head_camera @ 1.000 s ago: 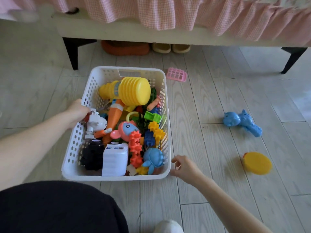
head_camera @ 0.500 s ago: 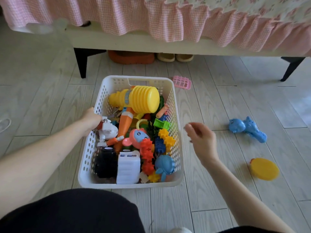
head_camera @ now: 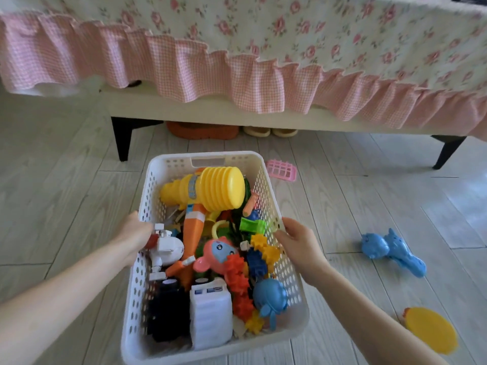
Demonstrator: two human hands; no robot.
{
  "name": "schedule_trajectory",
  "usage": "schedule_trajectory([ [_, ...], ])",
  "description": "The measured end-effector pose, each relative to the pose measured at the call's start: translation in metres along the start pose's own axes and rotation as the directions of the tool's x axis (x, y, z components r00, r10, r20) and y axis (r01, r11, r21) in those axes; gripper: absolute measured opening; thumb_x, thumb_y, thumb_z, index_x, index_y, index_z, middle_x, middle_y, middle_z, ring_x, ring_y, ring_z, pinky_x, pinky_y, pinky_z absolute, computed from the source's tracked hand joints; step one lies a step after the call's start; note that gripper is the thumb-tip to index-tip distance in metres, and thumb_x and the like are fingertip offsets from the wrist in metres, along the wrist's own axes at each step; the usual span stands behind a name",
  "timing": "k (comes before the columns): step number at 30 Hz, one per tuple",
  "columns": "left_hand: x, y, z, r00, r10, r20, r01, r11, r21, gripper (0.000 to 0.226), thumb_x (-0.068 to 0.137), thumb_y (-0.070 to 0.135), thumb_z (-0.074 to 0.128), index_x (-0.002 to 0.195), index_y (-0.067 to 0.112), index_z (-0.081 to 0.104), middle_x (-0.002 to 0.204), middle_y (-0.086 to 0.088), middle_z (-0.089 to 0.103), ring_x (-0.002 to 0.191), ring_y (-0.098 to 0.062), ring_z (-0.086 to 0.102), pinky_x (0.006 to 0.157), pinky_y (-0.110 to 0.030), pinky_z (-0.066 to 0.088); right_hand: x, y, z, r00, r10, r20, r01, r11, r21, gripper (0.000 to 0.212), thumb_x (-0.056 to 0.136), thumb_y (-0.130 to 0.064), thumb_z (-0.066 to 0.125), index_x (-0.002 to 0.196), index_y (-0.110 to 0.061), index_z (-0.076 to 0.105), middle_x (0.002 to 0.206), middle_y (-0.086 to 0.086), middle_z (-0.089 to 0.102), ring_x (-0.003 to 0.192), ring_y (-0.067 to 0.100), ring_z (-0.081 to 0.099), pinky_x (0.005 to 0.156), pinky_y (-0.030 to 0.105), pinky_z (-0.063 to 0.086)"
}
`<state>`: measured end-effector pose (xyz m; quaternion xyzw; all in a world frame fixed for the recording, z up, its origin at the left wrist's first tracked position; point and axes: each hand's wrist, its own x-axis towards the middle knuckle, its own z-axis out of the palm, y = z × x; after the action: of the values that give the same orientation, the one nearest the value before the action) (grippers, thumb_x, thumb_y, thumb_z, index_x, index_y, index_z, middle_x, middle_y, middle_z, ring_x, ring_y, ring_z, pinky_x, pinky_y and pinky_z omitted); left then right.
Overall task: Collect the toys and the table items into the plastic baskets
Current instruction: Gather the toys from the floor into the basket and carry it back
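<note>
A white perforated plastic basket [head_camera: 179,162] sits on the floor in front of me, packed with toys: a big yellow ribbed toy [head_camera: 210,189], a white robot figure [head_camera: 166,246], a pink animal [head_camera: 214,255], coloured gear blocks and a blue turtle [head_camera: 270,297]. My left hand [head_camera: 135,234] grips the basket's left rim, fingers curled over it. My right hand [head_camera: 296,243] holds the right rim, fingers bent over the edge. Outside the basket lie a blue toy [head_camera: 390,250], a yellow disc [head_camera: 431,329] and a small pink grid tray [head_camera: 282,169].
A bed with a pink gingham frill [head_camera: 237,75] spans the back on black legs [head_camera: 122,138]. Under it are an orange item [head_camera: 203,130] and pale slippers [head_camera: 270,131]. Pale wood-plank floor surrounds the basket.
My right hand rose from the basket's near corner and came onto the right rim. The view tilted up, showing more of the bed. My left hand stayed on the left rim.
</note>
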<state>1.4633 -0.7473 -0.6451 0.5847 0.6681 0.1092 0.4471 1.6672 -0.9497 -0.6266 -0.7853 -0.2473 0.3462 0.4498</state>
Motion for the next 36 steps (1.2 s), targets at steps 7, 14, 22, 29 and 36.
schedule_trajectory([
  [7,0.029,0.023,0.018,0.995,-0.041,-0.093,0.036,0.998,-0.054,0.040,0.096,0.005,0.039,0.136,-0.002,0.035,0.137,-0.022,0.042,0.123,-0.038,0.042,0.098,-0.043,0.035,0.080,-0.029,-0.020,0.987,0.037,0.157,-0.041,0.999,0.023,0.016,0.088,-0.005,0.053,0.088,-0.011,0.068,0.084,0.013,0.068,0.073,0.019,0.061,0.068,0.032,0.051],
  [14,0.039,0.019,0.029,0.976,-0.009,-0.216,0.012,1.000,0.011,0.022,0.092,0.001,0.040,0.112,-0.002,0.047,0.115,-0.027,0.055,0.102,-0.039,0.054,0.086,-0.044,0.045,0.218,-0.006,-0.036,0.984,-0.149,-0.094,0.052,0.757,-0.652,0.031,0.093,-0.013,0.050,0.123,-0.010,0.056,0.121,0.013,0.060,0.095,0.027,0.061,0.072,0.028,0.046],
  [22,0.034,0.028,0.034,0.970,0.026,-0.240,-0.035,0.999,-0.035,0.016,0.093,-0.001,0.039,0.108,0.000,0.047,0.102,-0.018,0.054,0.081,-0.029,0.047,0.066,-0.032,0.035,0.283,0.019,-0.018,0.998,-0.058,-0.033,0.002,0.511,-0.860,0.057,0.087,-0.008,0.053,0.140,-0.014,0.034,0.134,0.010,0.043,0.128,0.029,0.036,0.096,0.041,0.044],
  [29,0.028,0.035,0.034,0.968,0.032,-0.250,-0.042,0.999,-0.035,0.028,0.093,-0.003,0.038,0.120,-0.002,0.046,0.113,-0.021,0.054,0.086,-0.028,0.046,0.071,-0.033,0.036,0.272,0.011,-0.009,0.988,-0.009,-0.155,-0.128,0.517,-0.847,0.045,0.086,-0.022,0.061,0.127,-0.010,0.047,0.122,0.015,0.047,0.107,0.028,0.052,0.084,0.037,0.049],
  [36,0.028,0.039,0.029,0.967,-0.008,-0.254,0.010,1.000,0.005,0.030,0.090,-0.003,0.041,0.119,-0.003,0.045,0.113,-0.025,0.056,0.084,-0.031,0.049,0.072,-0.034,0.038,0.247,0.028,-0.017,0.990,0.081,-0.113,-0.137,0.690,-0.710,0.035,0.083,-0.030,0.065,0.102,-0.002,0.057,0.084,0.006,0.061,0.071,0.016,0.060,0.064,0.029,0.054],
])
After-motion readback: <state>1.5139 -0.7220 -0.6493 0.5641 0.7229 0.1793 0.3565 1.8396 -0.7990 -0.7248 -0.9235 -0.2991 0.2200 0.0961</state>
